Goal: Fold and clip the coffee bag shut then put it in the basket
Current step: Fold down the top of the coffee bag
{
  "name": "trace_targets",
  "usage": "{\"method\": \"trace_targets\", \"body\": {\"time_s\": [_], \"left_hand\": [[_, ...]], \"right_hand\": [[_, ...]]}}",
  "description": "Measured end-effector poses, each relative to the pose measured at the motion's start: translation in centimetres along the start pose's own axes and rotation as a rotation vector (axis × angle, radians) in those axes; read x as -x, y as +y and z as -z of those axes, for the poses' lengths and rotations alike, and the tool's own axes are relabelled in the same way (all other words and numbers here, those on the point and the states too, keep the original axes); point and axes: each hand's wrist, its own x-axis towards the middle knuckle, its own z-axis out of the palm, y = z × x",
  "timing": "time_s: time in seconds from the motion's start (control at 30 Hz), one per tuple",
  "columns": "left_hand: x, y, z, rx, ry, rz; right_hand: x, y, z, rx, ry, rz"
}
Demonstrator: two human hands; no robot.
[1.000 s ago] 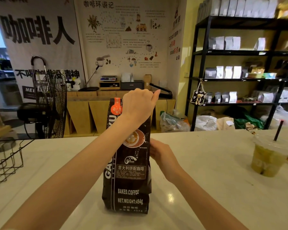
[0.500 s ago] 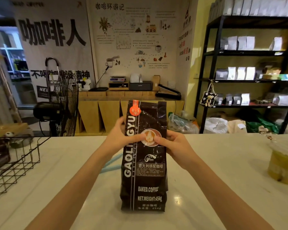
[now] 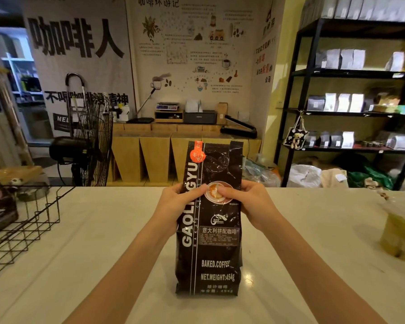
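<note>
A second ago my left hand point(image 3: 178, 206) was up on the top of the coffee bag point(image 3: 209, 220); it has come down to the bag's middle, and my right hand point(image 3: 250, 204) has come round, so both thumbs now press the front.

Before us, our pale tabletop point(image 3: 103, 230): upright coffee bag point(image 3: 211, 249) midway, wire basket point(image 3: 26, 230) left, iced drink cup point(image 3: 400, 232) right.
</note>
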Motion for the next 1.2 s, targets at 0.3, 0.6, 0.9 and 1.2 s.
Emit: {"method": "trace_targets", "body": {"time_s": [0.3,0.6,0.9,1.2], "left_hand": [[-0.1,-0.3,0.0,0.046,-0.005,-0.013],[0.0,0.2,-0.6,0.043,0.012,-0.108],[0.0,0.3,-0.7,0.093,0.081,-0.061],[0.4,1.0,-0.7,0.018,0.09,-0.213]], "right_hand": [[0.0,-0.4,0.1,0.061,-0.004,-0.051],[0.2,-0.8,0.1,0.06,0.032,0.044],[0.3,-0.3,-0.4,0.026,0.034,0.023],[1.2,-0.9,-0.5,0.027,0.015,0.395]]}}
